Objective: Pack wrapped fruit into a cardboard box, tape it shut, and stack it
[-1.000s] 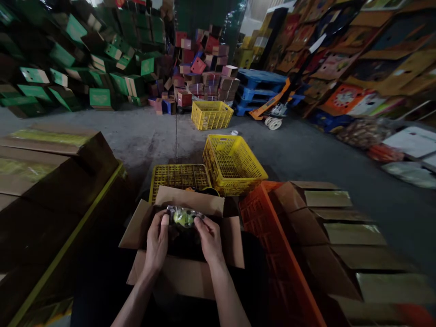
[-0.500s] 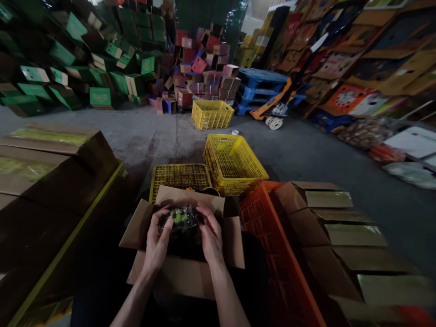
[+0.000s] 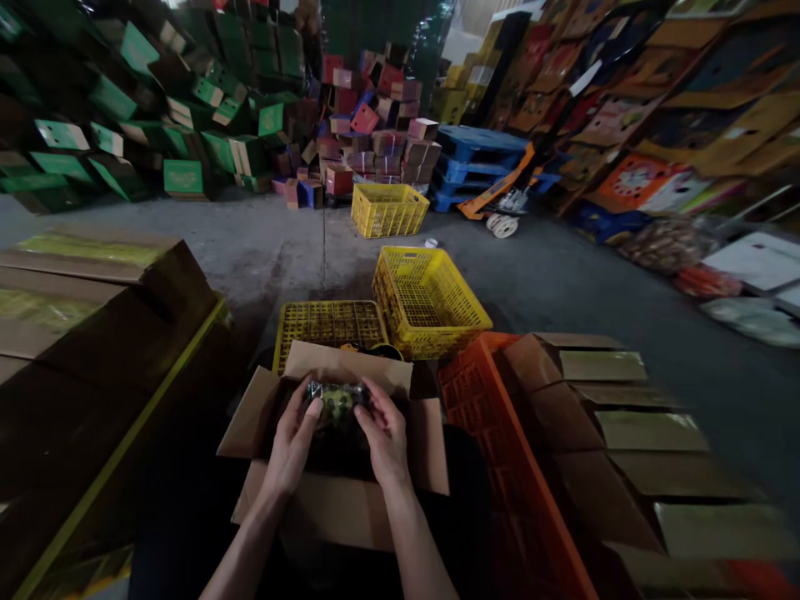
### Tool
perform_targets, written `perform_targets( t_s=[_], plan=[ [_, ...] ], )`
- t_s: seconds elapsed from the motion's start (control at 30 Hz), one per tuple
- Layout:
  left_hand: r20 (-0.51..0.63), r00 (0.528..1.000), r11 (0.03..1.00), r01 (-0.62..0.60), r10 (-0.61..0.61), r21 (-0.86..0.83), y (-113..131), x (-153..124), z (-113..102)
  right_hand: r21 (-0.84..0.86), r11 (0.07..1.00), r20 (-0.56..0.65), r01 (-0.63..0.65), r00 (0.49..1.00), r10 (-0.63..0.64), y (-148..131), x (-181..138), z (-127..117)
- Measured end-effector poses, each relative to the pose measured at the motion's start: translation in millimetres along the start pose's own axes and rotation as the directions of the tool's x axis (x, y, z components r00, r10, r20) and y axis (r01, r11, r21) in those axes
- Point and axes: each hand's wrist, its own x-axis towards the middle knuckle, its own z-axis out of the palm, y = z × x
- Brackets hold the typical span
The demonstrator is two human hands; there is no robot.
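Both my hands hold a small clear plastic pack (image 3: 337, 398) with green-yellow fruit inside, just above an open cardboard box (image 3: 341, 492) in front of me. My left hand (image 3: 293, 442) grips the pack's left end with fingers curled round it. My right hand (image 3: 384, 437) pinches its right end. The inside of the box is dark and I cannot make out its contents.
An orange crate (image 3: 500, 467) stands right of the box, with flat brown cartons (image 3: 625, 433) beyond it. Yellow crates (image 3: 428, 300) sit ahead on the concrete floor. Brown cartons (image 3: 93, 333) lie on my left. Piles of green boxes (image 3: 156, 108) and a pallet jack (image 3: 500, 200) stand far back.
The pack has been turned in my hands and lowered a little toward the box; my fingers have shifted along its ends.
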Motion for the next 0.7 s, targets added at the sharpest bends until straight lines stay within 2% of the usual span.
perform_targets(
  t_s=[0.1, 0.17, 0.27, 0.4, 0.57, 0.7],
  plan=[
    [0.020, 0.999, 0.994, -0.040, 0.038, 0.098, 3.5, 0.7, 0.5, 0.050, 0.999, 0.033, 0.019, 0.999, -0.021, -0.3, -0.7, -1.1],
    [-0.011, 0.997, 0.985, -0.077, 0.080, 0.157, 2.8, 0.6, -1.0, 0.064, 0.998, 0.054, 0.014, 0.998, -0.017, 0.0, -0.2, -1.5],
    [-0.061, 0.992, 0.976, -0.093, 0.107, 0.198, -1.4, -0.3, -2.8, 0.002, 1.000, -0.002, -0.021, 1.000, 0.021, 2.5, 1.6, -1.2],
    [-0.099, 0.990, 0.984, -0.082, 0.099, 0.160, -4.5, -1.1, -1.2, 0.001, 1.000, -0.116, -0.019, 0.993, 0.019, 7.3, 3.1, -0.4],
    [-0.102, 0.992, 0.987, -0.056, 0.072, 0.152, -0.5, -2.2, 0.2, 0.067, 0.995, -0.106, -0.068, 0.992, 0.074, 8.1, 3.6, -1.5],
    [-0.047, 0.999, 0.998, -0.011, 0.014, 0.066, 2.1, -2.1, -0.3, 0.205, 0.973, -0.173, -0.104, 0.975, 0.141, 5.8, 4.9, -3.4]
  ],
)
